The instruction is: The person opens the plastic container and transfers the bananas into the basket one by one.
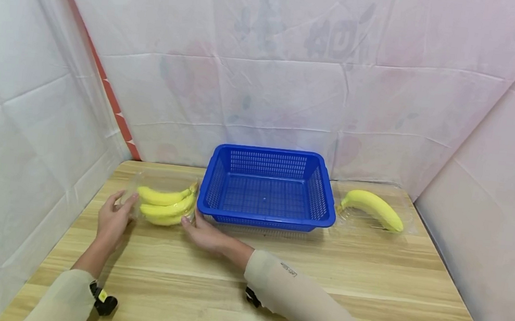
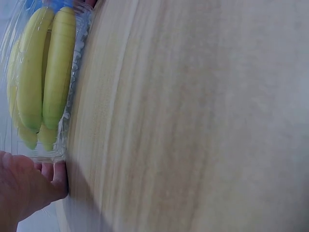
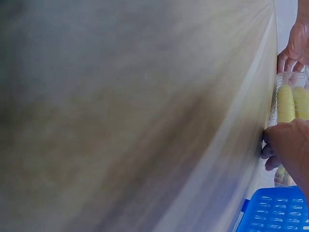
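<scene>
staged booth, sheet-draped walls (image 1: 294, 80), wooden table (image 1: 319, 292)

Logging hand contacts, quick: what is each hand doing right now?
Left hand: open, fingers against the left end of the clear banana box.
Right hand: open, fingers touching the box's right end.

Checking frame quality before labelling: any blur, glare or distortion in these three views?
Head view: sharp and evenly lit, with wide-angle bowing at the edges; soft shadows under the blue basket. Left wrist view: the table is smeared, the banana pack is fairly clear, with glare on its plastic. Right wrist view: heavy blur across the wood, dark upper-left corner.
</scene>
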Motion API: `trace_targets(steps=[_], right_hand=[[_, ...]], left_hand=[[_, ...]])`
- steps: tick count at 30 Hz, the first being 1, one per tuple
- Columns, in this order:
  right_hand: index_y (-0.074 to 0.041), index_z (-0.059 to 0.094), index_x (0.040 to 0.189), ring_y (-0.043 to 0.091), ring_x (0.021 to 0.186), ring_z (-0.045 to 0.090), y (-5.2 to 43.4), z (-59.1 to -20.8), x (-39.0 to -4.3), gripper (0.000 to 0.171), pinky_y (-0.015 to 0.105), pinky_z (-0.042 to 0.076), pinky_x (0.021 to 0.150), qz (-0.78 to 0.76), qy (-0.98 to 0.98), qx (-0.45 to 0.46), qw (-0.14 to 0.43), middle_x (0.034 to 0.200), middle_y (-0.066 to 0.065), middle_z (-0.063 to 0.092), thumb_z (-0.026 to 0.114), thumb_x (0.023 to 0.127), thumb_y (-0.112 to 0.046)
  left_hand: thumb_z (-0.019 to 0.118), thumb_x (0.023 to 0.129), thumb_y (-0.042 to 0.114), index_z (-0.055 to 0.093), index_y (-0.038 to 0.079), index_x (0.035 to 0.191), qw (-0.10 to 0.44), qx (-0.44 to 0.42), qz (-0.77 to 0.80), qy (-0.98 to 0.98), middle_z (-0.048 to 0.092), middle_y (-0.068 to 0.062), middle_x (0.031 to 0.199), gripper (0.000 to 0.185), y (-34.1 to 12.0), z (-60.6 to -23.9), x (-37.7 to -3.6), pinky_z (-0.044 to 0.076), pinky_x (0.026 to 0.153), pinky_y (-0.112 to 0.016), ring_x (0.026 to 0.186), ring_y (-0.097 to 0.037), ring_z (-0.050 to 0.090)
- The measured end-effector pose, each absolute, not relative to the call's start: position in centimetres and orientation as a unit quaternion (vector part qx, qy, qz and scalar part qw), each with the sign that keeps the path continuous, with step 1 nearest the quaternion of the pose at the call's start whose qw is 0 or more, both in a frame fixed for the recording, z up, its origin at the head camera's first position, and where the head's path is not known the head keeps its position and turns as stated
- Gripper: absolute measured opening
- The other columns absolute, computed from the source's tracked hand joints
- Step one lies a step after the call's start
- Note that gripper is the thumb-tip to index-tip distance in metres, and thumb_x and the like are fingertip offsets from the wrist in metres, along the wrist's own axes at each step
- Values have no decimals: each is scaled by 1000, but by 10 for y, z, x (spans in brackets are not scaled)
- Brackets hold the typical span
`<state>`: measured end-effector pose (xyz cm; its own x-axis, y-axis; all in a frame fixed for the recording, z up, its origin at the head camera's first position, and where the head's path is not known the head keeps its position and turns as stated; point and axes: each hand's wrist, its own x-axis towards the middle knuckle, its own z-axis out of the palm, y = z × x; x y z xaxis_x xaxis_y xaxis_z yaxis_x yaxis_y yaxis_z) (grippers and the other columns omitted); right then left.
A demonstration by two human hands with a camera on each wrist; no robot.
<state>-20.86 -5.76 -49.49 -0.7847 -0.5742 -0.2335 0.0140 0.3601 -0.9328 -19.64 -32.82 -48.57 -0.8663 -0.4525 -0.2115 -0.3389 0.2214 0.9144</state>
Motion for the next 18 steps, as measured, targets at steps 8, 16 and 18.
trace_targets(steps=[8,16,18], right_hand=[[-24,-17,170,32,169,2,-56,-497,-206,83,48,7,138,-557,760,-193,274,180,11,-12,37,114,-52],[-26,-19,170,32,169,2,-49,-493,-198,83,49,8,138,-536,768,-207,283,180,9,-13,35,114,-54],[-27,-20,170,33,169,1,-48,-493,-196,83,50,9,138,-540,763,-210,287,180,8,-15,36,114,-53]], left_hand=[[61,98,70,31,25,169,55,251,-561,-786,61,2,125,90,-326,-485,-188,54,80,-12,96,3,61],[64,100,62,32,19,169,59,249,-573,-779,61,9,107,87,-326,-487,-179,56,76,-14,90,1,61],[66,100,59,34,18,168,59,250,-588,-767,61,9,107,86,-326,-486,-177,57,76,-14,89,2,62]])
